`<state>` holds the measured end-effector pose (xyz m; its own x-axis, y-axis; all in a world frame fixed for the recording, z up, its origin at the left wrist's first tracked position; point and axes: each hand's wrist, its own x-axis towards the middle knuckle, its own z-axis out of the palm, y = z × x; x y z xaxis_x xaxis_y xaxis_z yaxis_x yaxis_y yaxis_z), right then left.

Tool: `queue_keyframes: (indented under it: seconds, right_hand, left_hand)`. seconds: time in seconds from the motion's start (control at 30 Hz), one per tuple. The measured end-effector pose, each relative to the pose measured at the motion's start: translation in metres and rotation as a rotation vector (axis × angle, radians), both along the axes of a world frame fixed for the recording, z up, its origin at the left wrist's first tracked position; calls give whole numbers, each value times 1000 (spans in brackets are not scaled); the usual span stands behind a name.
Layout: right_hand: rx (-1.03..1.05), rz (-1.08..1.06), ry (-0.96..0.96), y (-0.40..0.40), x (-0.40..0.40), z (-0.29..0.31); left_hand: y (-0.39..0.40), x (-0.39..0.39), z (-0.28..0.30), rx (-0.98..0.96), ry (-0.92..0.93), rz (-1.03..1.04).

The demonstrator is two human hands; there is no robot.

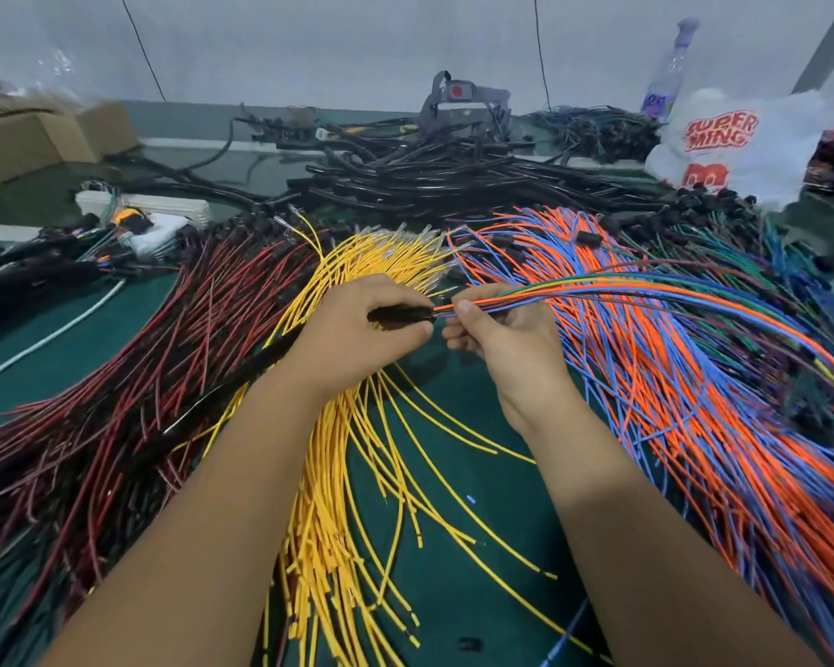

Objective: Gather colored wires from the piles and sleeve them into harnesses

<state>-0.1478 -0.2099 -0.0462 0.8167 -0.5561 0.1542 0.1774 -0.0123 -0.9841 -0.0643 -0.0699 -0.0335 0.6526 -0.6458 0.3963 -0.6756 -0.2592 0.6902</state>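
Feeding a wire bundle into its black sleeve

Pinching the mouth of the black sleeve (400,314) at centre frame, the left hand (357,329) curls its fingers round the tube, likely to steady the opening. The right hand (497,334) meets it, fingers closed on a gathered bundle of wires (598,293) whose ends touch the sleeve mouth; gripping close to the tips probably stops them splaying. The bundle trails toward the right edge over the orange and blue pile (670,377). Yellow wires (357,474) lie below the hands on the green counter (477,474), red wires (140,353) at left.
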Motion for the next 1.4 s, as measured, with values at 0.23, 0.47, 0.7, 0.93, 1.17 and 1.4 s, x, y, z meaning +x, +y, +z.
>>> queue_keyframes:
  seconds: [0.23,0.47,0.7,0.93,1.17,1.4]
  right_hand:
    - [-45,-65,-40,4,-1,3]
    - [-54,-55,-48,5,0,2]
    - [32,25,-39,0,1,-1]
    - [24,57,-26,-2,0,-2]
    - [-14,78,-13,3,-3,1]
    - [-9,65,32,3,0,0]
  left_hand:
    - [-2,-1,0,-8,42,-7]
    - [-6,5,-8,98,-147,35]
    - [-1,1,-4,149,-219,60]
    - [-2,-3,-5,231,-267,78]
    - [-3,-3,-3,283,-265,47]
    - [-5,-5,-5,262,-300,35]
